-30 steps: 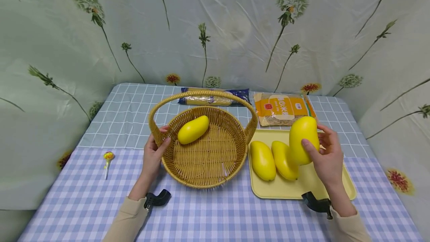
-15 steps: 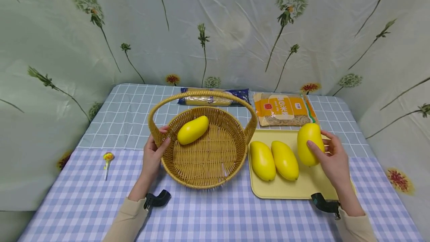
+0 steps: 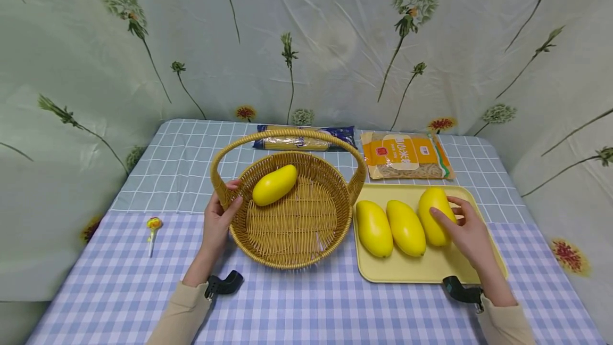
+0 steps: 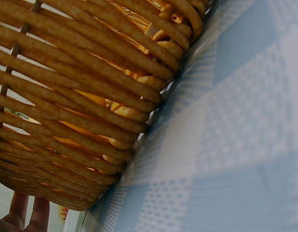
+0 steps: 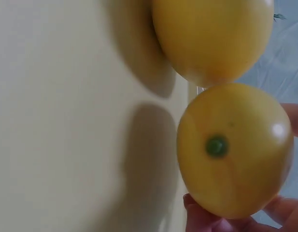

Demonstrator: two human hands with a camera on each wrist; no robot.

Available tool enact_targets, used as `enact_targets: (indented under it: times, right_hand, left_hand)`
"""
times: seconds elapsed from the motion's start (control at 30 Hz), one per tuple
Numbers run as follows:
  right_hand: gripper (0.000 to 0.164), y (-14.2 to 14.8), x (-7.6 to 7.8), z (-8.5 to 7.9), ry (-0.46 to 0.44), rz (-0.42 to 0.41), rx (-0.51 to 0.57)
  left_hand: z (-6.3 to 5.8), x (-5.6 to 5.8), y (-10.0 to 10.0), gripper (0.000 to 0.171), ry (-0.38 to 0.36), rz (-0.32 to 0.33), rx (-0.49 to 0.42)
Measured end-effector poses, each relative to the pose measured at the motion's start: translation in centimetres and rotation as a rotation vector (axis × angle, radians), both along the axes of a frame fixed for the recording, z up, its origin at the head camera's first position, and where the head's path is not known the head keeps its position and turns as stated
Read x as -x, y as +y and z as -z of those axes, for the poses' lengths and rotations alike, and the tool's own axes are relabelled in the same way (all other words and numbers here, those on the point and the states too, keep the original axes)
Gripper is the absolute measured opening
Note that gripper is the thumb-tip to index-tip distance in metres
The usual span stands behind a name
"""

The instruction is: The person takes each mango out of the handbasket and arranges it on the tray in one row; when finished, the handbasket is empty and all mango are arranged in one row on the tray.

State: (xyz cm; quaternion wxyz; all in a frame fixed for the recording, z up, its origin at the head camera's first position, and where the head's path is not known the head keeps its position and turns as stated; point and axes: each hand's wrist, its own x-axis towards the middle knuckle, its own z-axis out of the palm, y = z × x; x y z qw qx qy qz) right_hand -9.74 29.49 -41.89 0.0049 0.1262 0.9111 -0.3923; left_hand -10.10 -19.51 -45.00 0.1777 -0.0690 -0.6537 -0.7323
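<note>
A wicker basket (image 3: 292, 228) with a tall arched handle stands at the middle of the table, and one yellow mango (image 3: 274, 185) lies inside it. My left hand (image 3: 218, 225) grips its left side at the foot of the handle; in the left wrist view the fingers (image 4: 38, 215) show under the weave. On the right, my right hand (image 3: 471, 233) holds a mango (image 3: 434, 217) at the yellow tray (image 3: 460, 265), thumb and fingers around it. The right wrist view shows its green stem spot. Two more mangoes, one left (image 3: 374, 229) and one middle (image 3: 406, 228), lie beside it.
Behind the basket lies a blue and yellow packet (image 3: 297, 144). An orange bag (image 3: 404, 156) lies behind the tray. A lollipop (image 3: 154, 230) rests on the checked cloth (image 3: 297, 313) at the left. A floral curtain (image 3: 335, 57) hangs behind the table.
My right hand has carried its mango down onto the tray area, first moving right, then slightly left, close beside the middle mango. My left hand and the basket have stayed in place.
</note>
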Motion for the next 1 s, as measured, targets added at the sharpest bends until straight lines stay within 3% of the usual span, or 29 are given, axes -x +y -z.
enact_targets:
  times: [0.5,1.0]
  right_hand:
    - [0.082,-0.01,-0.29,-0.57,-0.152,-0.106,-0.026]
    - [0.084,0.45,-0.32,-0.63,-0.200,-0.131,-0.025]
  left_hand:
    - [-0.01,0.01,-0.04,0.028,-0.010,0.005,0.002]
    - [0.02,0.02,-0.02,0.028,-0.011,0.002,0.004]
